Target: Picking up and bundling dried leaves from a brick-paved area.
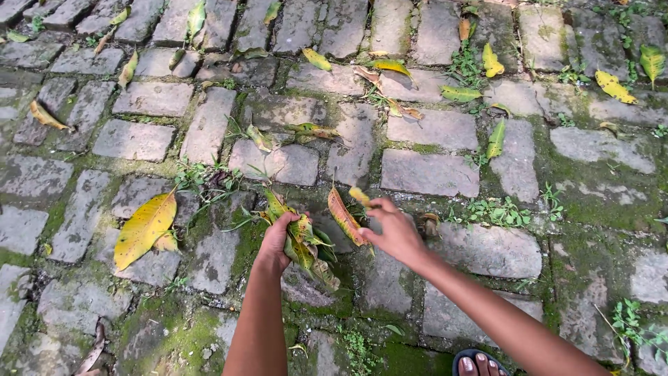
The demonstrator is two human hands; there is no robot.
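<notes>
We look down on a mossy cobblestone path (424, 170) scattered with fallen leaves. Our left hand (277, 240) is closed around a bunch of leaves (306, 247), green and yellow, held low over the stones near the middle of the scene; its fingers wrap the stems tightly. Our right hand (395, 230), just to the right of the bunch, pinches a long orange-yellow leaf (346, 217) between fingers and thumb, the leaf hanging close beside the bunch. A large yellow leaf (145, 228) lies on the stones well to the left of the left hand. More yellow and green leaves lie on the far stones, and small weeds (497, 211) grow in the gaps to the right. At the near edge, toes in a dark sandal (480, 363) show.
</notes>
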